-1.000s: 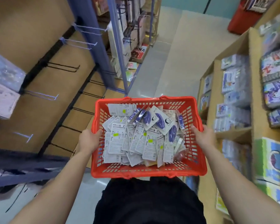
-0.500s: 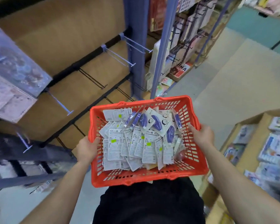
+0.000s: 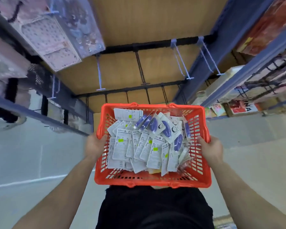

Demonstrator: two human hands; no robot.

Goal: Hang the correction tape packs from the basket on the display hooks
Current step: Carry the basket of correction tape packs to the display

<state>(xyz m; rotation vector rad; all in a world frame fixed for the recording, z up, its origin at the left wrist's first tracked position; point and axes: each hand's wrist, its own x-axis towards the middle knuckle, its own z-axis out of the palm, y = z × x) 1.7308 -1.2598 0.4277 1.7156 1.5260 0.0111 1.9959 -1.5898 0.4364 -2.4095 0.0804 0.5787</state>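
A red plastic basket (image 3: 153,180) hangs in front of my waist, held by both sides. It is piled with several correction tape packs (image 3: 139,146), most lying white back up, a few showing purple tape cases. My left hand (image 3: 94,145) grips the left rim. My right hand (image 3: 210,148) grips the right rim. Straight ahead, on a tan backboard, pale blue display hooks (image 3: 182,60) and black display hooks (image 3: 140,68) stick out from black rails with nothing on them.
Hanging packs of pink and patterned goods (image 3: 53,40) fill the hooks at upper left. A blue upright (image 3: 203,58) bounds the panel on the right, with stocked shelves (image 3: 257,83) beyond. Pale floor (image 3: 31,154) lies on both sides of me.
I have turned left with the basket, from facing down the aisle to facing the tan hook panel. Both hands keep the same hold on the basket rims.
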